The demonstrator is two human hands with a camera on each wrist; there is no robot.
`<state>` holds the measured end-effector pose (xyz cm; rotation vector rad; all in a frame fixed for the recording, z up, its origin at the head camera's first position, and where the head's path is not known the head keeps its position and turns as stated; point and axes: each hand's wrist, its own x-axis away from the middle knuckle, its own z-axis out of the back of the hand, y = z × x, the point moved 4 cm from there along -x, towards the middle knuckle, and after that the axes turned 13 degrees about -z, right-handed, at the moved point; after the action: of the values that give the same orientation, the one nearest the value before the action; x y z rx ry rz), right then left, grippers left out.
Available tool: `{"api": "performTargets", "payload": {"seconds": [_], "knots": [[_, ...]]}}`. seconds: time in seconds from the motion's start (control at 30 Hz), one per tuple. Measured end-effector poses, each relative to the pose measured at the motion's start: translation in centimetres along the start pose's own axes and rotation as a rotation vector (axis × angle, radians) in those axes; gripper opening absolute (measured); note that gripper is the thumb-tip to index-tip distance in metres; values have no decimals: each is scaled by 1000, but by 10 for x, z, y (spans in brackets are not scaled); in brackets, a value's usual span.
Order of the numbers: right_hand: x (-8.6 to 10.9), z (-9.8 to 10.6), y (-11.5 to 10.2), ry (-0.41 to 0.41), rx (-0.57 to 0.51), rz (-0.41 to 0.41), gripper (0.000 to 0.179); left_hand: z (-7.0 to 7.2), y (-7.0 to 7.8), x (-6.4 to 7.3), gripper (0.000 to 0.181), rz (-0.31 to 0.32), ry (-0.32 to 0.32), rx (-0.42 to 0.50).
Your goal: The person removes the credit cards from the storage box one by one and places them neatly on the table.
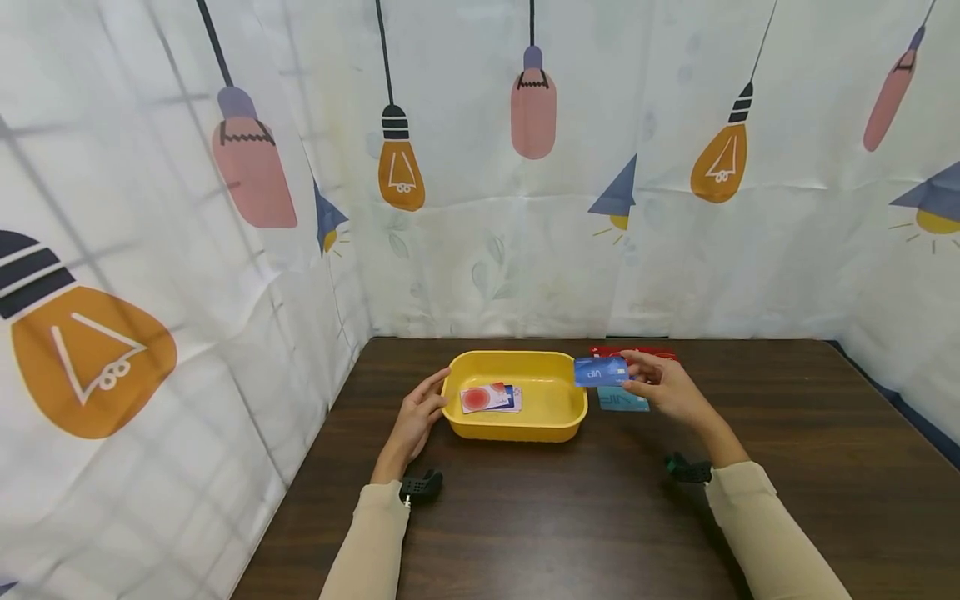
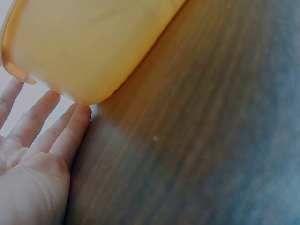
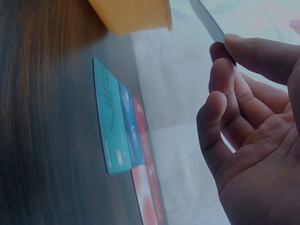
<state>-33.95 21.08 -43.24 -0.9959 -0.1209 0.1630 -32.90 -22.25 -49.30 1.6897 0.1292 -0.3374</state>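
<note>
A blue VIP card [image 1: 600,372] is pinched between the thumb and fingers of my right hand [image 1: 666,387], raised at the right end of a yellow plastic tub [image 1: 517,432]. In the right wrist view the held card [image 3: 208,21] shows almost edge-on. My left hand [image 1: 417,421] is at the tub's left end; in the left wrist view its fairly straight fingers [image 2: 70,133] touch the tub's outer wall [image 2: 93,56]. Inside the tub lie several overlapping cards, a white one with a red circle [image 1: 476,399] on top.
Right of the tub, a teal card [image 3: 110,117] overlaps a blue card [image 3: 131,126], with red cards [image 3: 145,145] behind; a white-and-red card [image 3: 144,194] lies there too. The dark wooden table [image 1: 555,517] meets a printed cloth [image 1: 480,275] at the back.
</note>
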Motion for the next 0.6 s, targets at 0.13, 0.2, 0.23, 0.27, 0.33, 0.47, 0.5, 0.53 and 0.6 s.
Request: {"api": "performTargets", "payload": {"seconds": [0.13,0.2,0.23,0.27,0.33,0.47,0.5,0.53,0.6], "knots": [[1,5,6,3,10,-1,60,0,1,1,55,2,1,2],[1,9,8,-1,15,5,61,0,1,1,55,1,4,6],[2,11,10,-1,8,-1,61,0,1,1,55,0,5,8],[2,13,12,-4,7,-3,61,0,1,1,55,-1,5,8],[3,18,15,-8,5,-10,60,-1,1,1,55,-3,5,11],[4,28,22,-4,-8,-34,61,-1,0,1,55,-6,5,12],[4,30,23,-2,-10,-38,61,-1,0,1,55,-7,4,11],[4,33,25,0,-7,-38,61,-1,0,1,55,-6,4,10],[5,37,28,5,-6,-43,60,-1,0,1,55,-7,2,7]]}}
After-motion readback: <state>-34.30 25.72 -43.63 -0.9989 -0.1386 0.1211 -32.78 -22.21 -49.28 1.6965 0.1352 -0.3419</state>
